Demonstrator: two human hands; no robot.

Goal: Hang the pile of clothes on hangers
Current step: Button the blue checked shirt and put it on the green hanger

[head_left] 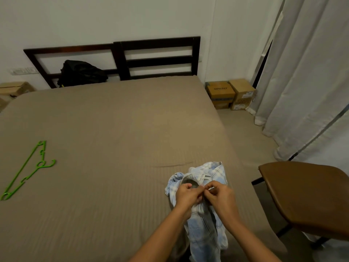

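A light blue and white checked shirt [204,231] lies at the near right side of the bed, its collar end pointing away from me. My left hand [188,194] and my right hand [220,193] meet just below the collar, each pinching the shirt's front edge between thumb and fingers. What sits between the fingertips is too small to make out. A bright green plastic hanger [28,169] lies flat on the bed at the far left, well apart from the shirt and both hands.
The bed [113,129] has a taupe cover and a dark wooden headboard [156,57]. A black bag [81,73] leans against the headboard. A brown chair [309,197] stands close on the right. Cardboard boxes [230,93] and white curtains [302,82] fill the right corner.
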